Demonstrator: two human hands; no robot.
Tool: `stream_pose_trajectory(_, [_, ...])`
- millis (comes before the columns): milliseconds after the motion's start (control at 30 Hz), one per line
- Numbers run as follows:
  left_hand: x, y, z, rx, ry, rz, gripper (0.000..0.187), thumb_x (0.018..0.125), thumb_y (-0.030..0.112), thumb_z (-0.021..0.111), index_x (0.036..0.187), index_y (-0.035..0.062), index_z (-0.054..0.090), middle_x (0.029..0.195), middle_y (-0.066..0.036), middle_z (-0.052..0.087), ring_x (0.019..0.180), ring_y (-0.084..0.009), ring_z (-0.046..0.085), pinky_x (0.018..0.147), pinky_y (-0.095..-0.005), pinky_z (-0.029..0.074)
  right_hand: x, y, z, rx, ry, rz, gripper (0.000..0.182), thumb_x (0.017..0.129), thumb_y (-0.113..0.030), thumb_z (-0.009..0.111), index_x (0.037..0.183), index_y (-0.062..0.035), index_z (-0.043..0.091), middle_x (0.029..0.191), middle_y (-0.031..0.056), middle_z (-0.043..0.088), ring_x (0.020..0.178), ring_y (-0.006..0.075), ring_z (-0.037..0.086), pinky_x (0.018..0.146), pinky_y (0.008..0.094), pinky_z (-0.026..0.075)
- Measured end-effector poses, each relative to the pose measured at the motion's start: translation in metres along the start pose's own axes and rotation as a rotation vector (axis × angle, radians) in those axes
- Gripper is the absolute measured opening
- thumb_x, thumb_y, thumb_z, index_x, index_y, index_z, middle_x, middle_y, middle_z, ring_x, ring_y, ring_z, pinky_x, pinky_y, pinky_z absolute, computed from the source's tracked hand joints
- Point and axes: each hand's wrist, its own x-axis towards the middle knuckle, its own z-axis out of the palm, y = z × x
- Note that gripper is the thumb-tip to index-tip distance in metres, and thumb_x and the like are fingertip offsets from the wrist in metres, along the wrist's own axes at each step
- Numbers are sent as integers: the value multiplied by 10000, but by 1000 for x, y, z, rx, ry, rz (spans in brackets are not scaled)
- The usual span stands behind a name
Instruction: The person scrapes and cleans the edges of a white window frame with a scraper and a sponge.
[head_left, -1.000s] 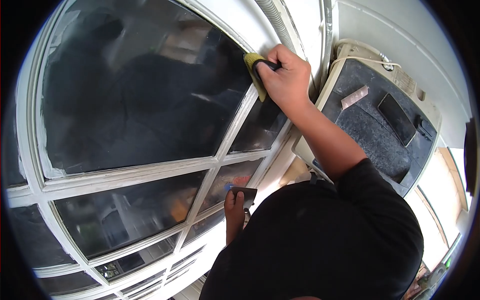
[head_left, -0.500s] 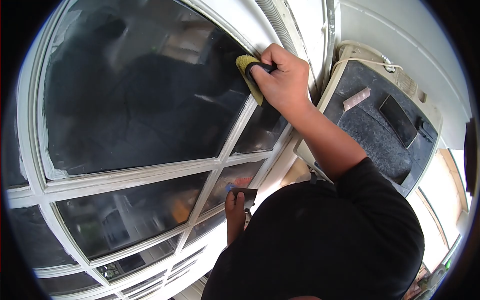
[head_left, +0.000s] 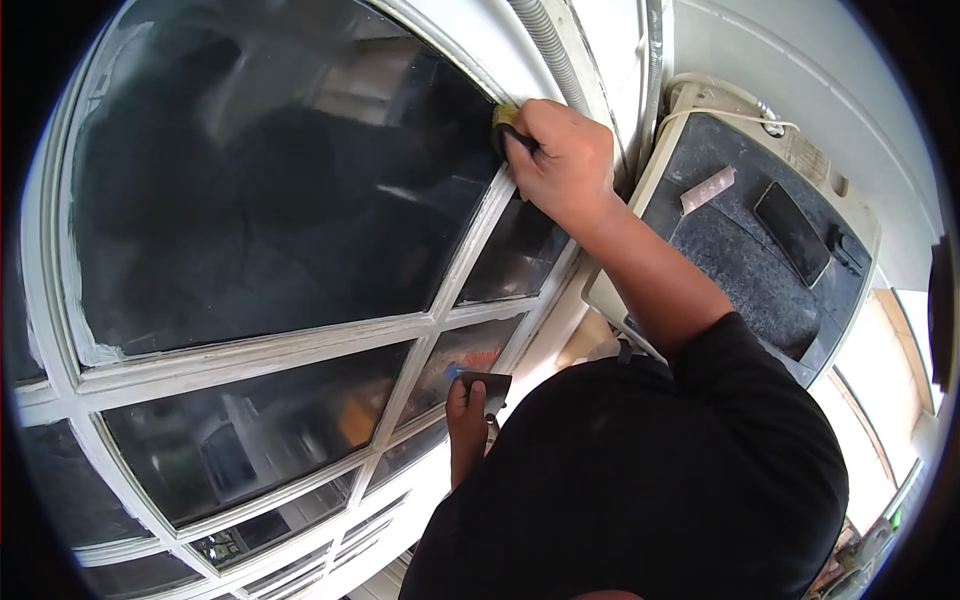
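Note:
My right hand is closed round the dark handle of a yellow-faced scrub pad. It presses the pad to the white window frame, at the right edge of a large dark pane. Most of the pad is hidden behind my fingers. Lower down, near the smaller panes, my left hand grips a flat, dark, rectangular plate with its thumb on top. I cannot make out exactly what kind of tool that plate is.
At right, a beige-rimmed unit with a dusty dark top carries a phone and a pinkish strip. A grey corrugated hose runs down beside the window. White smears mark the frame edges.
My right hand has turned slightly with the scrub pad, so less of its yellow face shows. The whole view has shifted a little; my left hand keeps its hold on the plate.

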Motion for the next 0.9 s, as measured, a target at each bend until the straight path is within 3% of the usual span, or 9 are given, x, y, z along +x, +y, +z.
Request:
stream_pose_trajectory(67, [0, 2, 2, -2, -3, -14, 139, 1003, 161, 522, 1009, 34, 578, 933, -27, 599, 855, -98, 526, 784, -255, 446, 4, -2, -1, -62, -103, -60, 198, 706, -2, 698, 726, -62, 510, 654, 109, 553, 598, 313, 588, 529, 369, 463])
stream_pose_trajectory(200, [1, -7, 0, 12, 5, 2, 144, 1001, 165, 527, 1011, 30, 577, 933, -26, 596, 856, -102, 525, 784, -260, 449, -15, 13, 1, 32, -170, 37, 206, 705, 5, 689, 712, -61, 494, 643, 102, 541, 578, 297, 579, 524, 365, 463])
stream_pose_trajectory(433, [1, -17, -9, -24, 39, -45, 151, 993, 165, 534, 1022, 25, 584, 945, -38, 602, 876, -114, 531, 812, -276, 449, -4, 8, -2, 19, -94, -67, 211, 703, 0, 707, 696, -58, 504, 640, 109, 547, 574, 301, 578, 528, 368, 456])
stream_pose_trajectory(633, [1, -20, -8, -22, 13, -66, 148, 994, 158, 528, 1033, 27, 586, 952, -36, 606, 883, -114, 533, 821, -276, 445, -14, 17, -2, -6, -180, -18, 211, 705, -11, 719, 706, -54, 512, 645, 118, 547, 585, 311, 579, 534, 370, 457])
stream_pose_trajectory(900, [1, -12, -2, -80, -2, -73, 146, 995, 151, 524, 1036, 28, 591, 957, -33, 611, 883, -111, 535, 814, -273, 445, 3, 10, -2, 31, -118, -67, 214, 701, -19, 721, 698, -56, 511, 649, 113, 551, 595, 310, 584, 542, 372, 461])
